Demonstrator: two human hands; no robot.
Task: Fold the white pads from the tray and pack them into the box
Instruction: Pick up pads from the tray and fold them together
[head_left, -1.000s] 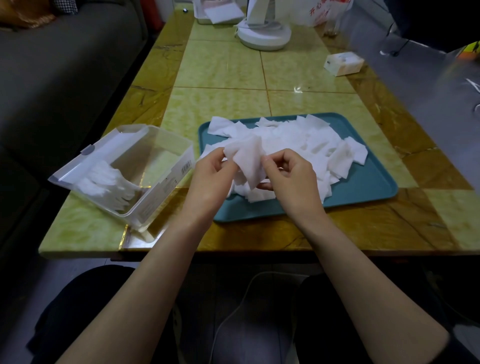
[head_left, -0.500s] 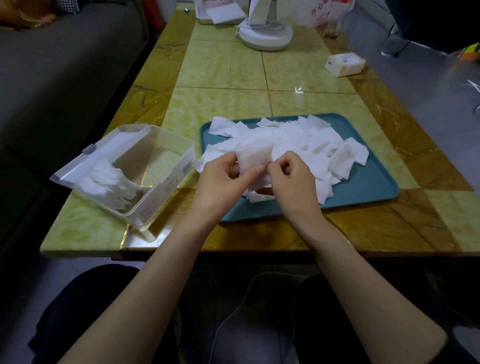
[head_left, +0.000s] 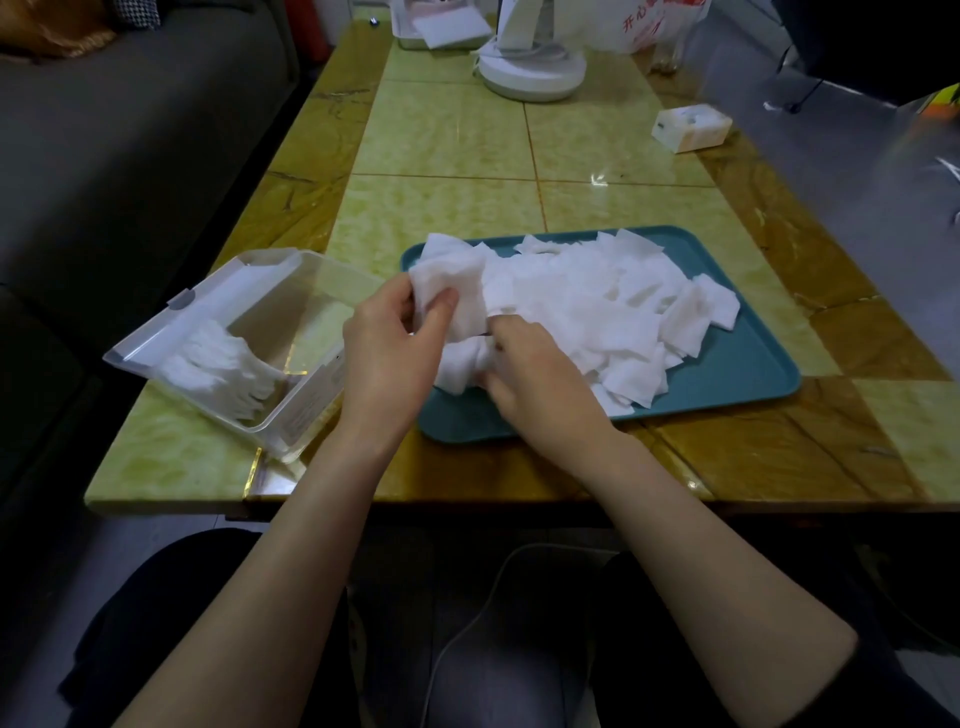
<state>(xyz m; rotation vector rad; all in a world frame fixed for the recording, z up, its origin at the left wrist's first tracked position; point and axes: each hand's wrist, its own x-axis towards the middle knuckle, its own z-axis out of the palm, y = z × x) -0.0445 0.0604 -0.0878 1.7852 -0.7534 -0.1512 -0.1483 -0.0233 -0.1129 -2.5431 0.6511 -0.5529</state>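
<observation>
A home living room: a grey sofa (head_left: 130, 130) beside a low tiled table (head_left: 447, 140) with a fan base (head_left: 530, 73).

The surface (head_left: 447, 140) is glossy tile, pale green squares in the middle and brown marbled ones round the edge. On it there's a teal tray (head_left: 737, 364) near the front, a clear plastic box (head_left: 311, 410) just left of it, a small white carton (head_left: 691, 127) off right, plus a round white base (head_left: 532, 73) and a printed bag (head_left: 649, 26) at the far end.

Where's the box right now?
In the head view, the box sits at the table's near left, just left of the tray, beside the left hand holding a pad.
</observation>
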